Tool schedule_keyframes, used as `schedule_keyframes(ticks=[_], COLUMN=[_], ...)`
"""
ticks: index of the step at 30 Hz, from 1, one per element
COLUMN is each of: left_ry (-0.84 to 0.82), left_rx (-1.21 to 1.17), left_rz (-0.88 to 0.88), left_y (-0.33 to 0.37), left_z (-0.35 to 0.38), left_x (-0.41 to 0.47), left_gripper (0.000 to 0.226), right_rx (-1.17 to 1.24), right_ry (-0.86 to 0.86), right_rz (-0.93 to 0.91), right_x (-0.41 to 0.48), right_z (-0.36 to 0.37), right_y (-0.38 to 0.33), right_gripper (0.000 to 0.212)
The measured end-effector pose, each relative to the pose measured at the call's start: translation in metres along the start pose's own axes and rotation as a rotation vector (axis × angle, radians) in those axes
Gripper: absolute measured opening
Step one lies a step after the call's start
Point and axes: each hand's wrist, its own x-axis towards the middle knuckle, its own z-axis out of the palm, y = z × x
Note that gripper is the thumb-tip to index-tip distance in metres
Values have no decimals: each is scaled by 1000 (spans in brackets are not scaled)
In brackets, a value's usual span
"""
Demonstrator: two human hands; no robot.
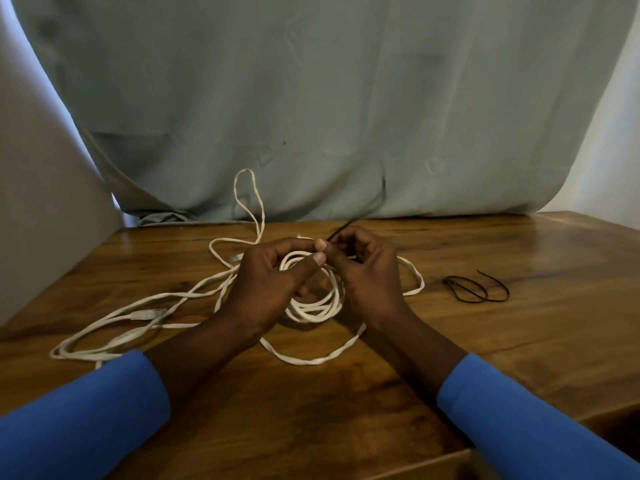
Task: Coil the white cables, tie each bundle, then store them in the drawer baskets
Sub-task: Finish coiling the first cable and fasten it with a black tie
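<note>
White cable coil (313,299) sits low over the table (519,341), the left hand (270,282) gripping its loops and the right hand (363,271) pinching a black tie (341,231) at its top, which should probably be drawn snug round every loop before knotting.

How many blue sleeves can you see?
2. The left sleeve is at the bottom left corner, the right sleeve at the bottom right corner. No others seem hidden.
</note>
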Motion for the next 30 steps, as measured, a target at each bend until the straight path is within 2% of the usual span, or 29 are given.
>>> schedule_keyframes(ticks=[4,7,14,20,25,30], left_ry=[45,48,-28,-92,-120,-124], left_rx=[-14,28,-2,-79,-129,-203], left_rz=[-34,-17,-55,-202,-229,-343], left_y=[0,1,7,17,15,14], left_z=[0,0,3,8,8,6], left_x=[1,1,2,4,-1,2], left_gripper=[16,16,9,9,30,14], right_rx=[46,-23,-233,-303,-320,-339], right_ry=[-49,-59,24,115,80,110], right_rz=[32,3,-94,-151,-161,-174], right_x=[2,4,2,3,2,2], right_z=[-3,-2,0,2,1,3], right_y=[1,1,3,3,4,1], right_gripper=[12,13,21,22,23,24])
